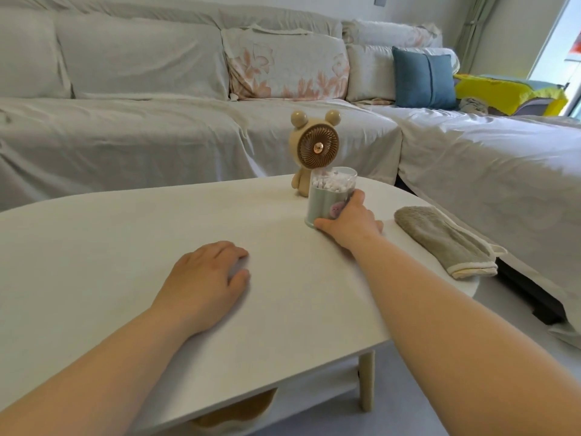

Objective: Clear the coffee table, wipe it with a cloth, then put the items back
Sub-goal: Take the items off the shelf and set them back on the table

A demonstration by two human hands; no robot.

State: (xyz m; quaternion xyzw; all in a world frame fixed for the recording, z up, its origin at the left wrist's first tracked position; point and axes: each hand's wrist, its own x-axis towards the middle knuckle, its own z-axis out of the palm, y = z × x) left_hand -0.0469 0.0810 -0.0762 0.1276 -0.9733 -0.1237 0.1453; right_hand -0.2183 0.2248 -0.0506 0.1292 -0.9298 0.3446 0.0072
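A white oval coffee table [125,240] fills the foreground. Near its far edge stands a beige bear-shaped desk fan [314,146]. Just in front of the fan is a clear container of cotton swabs [327,193], upright on the table, and my right hand [352,220] grips its lower right side with thumb and fingers curled round it. My left hand [204,281] rests on the table's middle, palm down, fingers loosely bent, holding nothing. A folded grey-green cloth [443,237] lies on the right end of the table, a little right of my right hand.
A grey-covered L-shaped sofa [157,130] runs behind and to the right of the table, with a floral cushion [286,64] and a blue cushion [424,77]. A lower shelf under the table holds a tan object [239,410]. Grey floor lies at the lower right.
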